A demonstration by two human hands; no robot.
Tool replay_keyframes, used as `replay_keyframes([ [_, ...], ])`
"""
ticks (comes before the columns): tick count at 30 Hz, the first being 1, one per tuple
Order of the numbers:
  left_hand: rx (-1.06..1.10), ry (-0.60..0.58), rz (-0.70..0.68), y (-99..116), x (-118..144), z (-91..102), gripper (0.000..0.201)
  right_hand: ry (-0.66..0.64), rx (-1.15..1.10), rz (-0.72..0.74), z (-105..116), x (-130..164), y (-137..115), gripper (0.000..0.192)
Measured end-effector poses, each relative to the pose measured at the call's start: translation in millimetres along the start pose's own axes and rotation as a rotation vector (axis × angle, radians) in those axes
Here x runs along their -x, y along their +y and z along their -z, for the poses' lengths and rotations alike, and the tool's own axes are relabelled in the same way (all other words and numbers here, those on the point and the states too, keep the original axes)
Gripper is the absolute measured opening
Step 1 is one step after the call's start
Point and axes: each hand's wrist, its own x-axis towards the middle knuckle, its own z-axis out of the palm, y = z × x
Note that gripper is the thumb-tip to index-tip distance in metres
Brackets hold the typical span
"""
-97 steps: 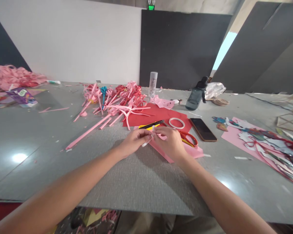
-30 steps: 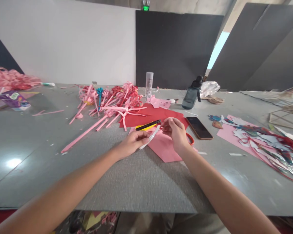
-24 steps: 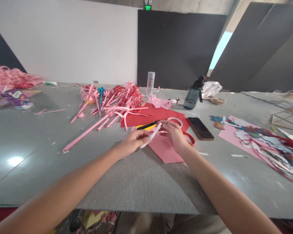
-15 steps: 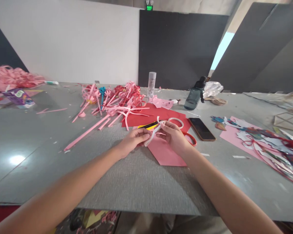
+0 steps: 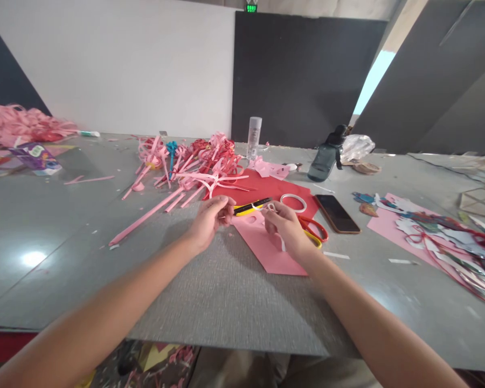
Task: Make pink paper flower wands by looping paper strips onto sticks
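My right hand point(image 5: 285, 223) pinches a thin white strip point(image 5: 258, 208), which curls out past the fingertips; a white end also hangs below the palm. My left hand point(image 5: 208, 221) has moved off to the left, its thumb and fingers pressed together; whatever they hold, if anything, is too small to make out. Between the hands lies a black and yellow craft knife point(image 5: 251, 207). Under it and my right hand is pink paper point(image 5: 262, 250), overlapping a red sheet point(image 5: 270, 186). Scissors point(image 5: 322, 231) with red and yellow handles lie beside my right hand, partly hidden by it.
A white tape roll point(image 5: 306, 205) and a phone point(image 5: 337, 214) lie to the right. Behind are pink and red paper-strip flowers point(image 5: 222, 156), a clear bottle point(image 5: 254, 137) and a dark water bottle point(image 5: 322, 161). Cut-outs on pink paper point(image 5: 382, 229) lie far right.
My hands have drawn apart: the left moved left and slightly up, away from the white strip. The strip, stretched between both hands before, now stays with my right hand.
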Motion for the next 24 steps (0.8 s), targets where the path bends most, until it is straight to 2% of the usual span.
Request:
replay_keyframes([
  [3, -0.125, -0.005, 0.033, 1.2, -7.1, 8.9, 0.019, -0.008, 0.148, 0.032, -1.2, 0.9, 5.6, 0.021],
  [8, -0.242, -0.155, 0.202, -2.7, -13.3, 19.6, 0.009, -0.004, 0.289, 0.066, 0.0, 0.8, 13.7, 0.019],
  [13, -0.173, -0.353, 0.325, 4.5, -7.6, 22.0, 0.021, 0.021, 0.303, 0.069, -1.0, 0.4, 14.3, 0.026],
  [18, -0.036, -0.580, 0.366, 19.1, 12.2, 6.3, 0.027, 0.108, 0.260, 0.049, -0.1, -0.8, 13.4, 0.028],
  [20, -0.012, -0.603, 0.285, 28.1, 17.0, 1.6, 0.024, 0.128, 0.251, 0.038, -0.1, -0.4, 13.5, 0.026],
  [21, -0.047, -0.565, 0.198, 33.6, 17.1, 2.4, 0.021, 0.129, 0.250, 0.033, -0.3, 0.0, 13.6, 0.025],
  [23, -0.240, -0.386, -0.078, 45.4, 12.5, 13.2, 0.022, 0.121, 0.252, 0.022, -0.8, 0.7, 14.3, 0.024],
  [24, -0.451, -0.248, -0.246, 50.4, 8.8, 23.6, 0.023, 0.118, 0.254, 0.020, -0.8, 1.0, 14.9, 0.025],
])
